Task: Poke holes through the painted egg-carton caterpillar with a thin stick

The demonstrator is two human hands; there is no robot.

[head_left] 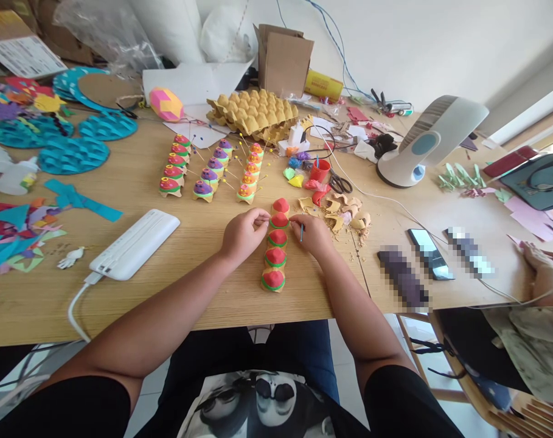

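A strip of egg carton [276, 246] lies lengthwise in front of me, its several bumps capped in red with green rims. At its left side my left hand [249, 232] is closed, thumb and fingertips pressed against the edge near the second bump from the far end. My right hand [313, 235] is closed at the opposite side, its fingertips also at that bump. A thin blue stick [302, 232] pokes out of the right hand's grip; what kind of tool it is, I cannot make out.
Behind stand finished-looking carton strips in red [176, 164], purple [212, 169] and orange [252, 171] with pins. Torn carton scraps [342, 213], scissors [340, 181] and a fan [429, 143] are to the right. A white power bank [134, 244] lies left. Another person's hand [538, 258] rests far right.
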